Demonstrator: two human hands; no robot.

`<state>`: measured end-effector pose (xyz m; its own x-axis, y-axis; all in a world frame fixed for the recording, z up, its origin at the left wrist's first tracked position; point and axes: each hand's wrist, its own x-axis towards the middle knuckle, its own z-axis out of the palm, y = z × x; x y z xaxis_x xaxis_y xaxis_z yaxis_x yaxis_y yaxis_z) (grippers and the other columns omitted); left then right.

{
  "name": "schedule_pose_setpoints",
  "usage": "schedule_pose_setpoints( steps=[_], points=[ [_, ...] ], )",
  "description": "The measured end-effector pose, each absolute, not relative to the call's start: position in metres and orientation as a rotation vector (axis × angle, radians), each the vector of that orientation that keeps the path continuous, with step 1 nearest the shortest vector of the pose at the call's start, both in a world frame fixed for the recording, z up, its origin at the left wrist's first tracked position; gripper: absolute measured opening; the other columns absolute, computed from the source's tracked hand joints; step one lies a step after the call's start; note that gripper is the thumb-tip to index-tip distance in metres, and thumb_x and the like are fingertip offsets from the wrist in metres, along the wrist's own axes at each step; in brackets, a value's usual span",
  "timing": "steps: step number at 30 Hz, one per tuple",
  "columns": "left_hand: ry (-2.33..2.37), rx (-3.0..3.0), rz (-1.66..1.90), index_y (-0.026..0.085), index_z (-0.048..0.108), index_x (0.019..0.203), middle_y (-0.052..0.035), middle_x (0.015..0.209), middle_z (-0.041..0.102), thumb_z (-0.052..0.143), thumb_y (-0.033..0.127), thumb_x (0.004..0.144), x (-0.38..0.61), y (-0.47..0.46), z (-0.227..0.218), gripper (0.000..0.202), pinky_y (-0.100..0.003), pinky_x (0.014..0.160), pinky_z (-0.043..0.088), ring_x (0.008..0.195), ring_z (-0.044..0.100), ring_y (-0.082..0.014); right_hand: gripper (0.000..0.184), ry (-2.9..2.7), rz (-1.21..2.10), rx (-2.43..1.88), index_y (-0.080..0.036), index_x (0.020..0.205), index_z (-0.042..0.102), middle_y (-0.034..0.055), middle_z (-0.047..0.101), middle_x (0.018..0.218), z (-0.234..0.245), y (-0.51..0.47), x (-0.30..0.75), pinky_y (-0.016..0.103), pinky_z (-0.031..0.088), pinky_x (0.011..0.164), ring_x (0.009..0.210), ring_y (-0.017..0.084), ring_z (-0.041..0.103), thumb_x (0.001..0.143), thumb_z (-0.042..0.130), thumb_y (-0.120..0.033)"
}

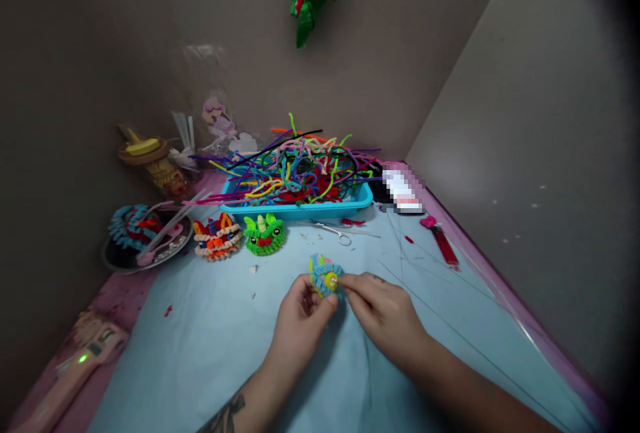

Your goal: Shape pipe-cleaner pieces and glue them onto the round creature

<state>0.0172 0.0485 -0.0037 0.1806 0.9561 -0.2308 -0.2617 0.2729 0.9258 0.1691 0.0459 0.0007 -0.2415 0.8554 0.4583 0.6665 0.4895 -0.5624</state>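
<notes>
Blue-and-yellow pipe-cleaner piece is held above the blue sheet, clamped from its lower left by the left hand, with the thumb at its bottom edge. Its yellow round part is met from the right by the right hand's index fingertip; whether anything is pinched there can't be told. Farther out, a green pipe-cleaner head, scissors and a blue tray heaped with pipe cleaners are placed beyond both hands.
</notes>
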Motion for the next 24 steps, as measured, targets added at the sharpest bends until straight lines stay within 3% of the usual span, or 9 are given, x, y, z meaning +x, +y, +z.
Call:
schedule_pose_setpoints(
  steps=[7, 24],
  points=[
    [1.011, 0.883, 1.038, 0.016, 0.055, 0.087, -0.0031, 0.086, 0.062, 0.070, 0.031, 0.070, 0.0154, 0.0478, -0.0036, 0.028, -0.025, 0.068, 0.039, 0.076, 0.055, -0.0129, 0.015, -1.944, 0.344, -1.281, -0.020, 0.090, 0.057, 0.0012, 0.065, 0.075, 0.0034, 0.0454, 0.1680, 0.024, 0.047, 0.061, 0.064, 0.014, 0.062, 0.087, 0.045, -0.012],
    [1.027, 0.889, 1.042, 0.015, 0.055, 0.088, -0.0041, 0.087, 0.063, 0.071, 0.030, 0.070, 0.0166, 0.0481, -0.0044, 0.028, -0.024, 0.067, 0.040, 0.077, 0.056, -0.0133, 0.022, -2.033, 0.400, -1.309, -0.021, 0.099, 0.059, 0.0032, 0.064, 0.077, -0.0014, 0.0453, 0.1714, 0.027, 0.050, 0.066, 0.071, 0.016, 0.062, 0.088, 0.041, -0.013]
  ],
)
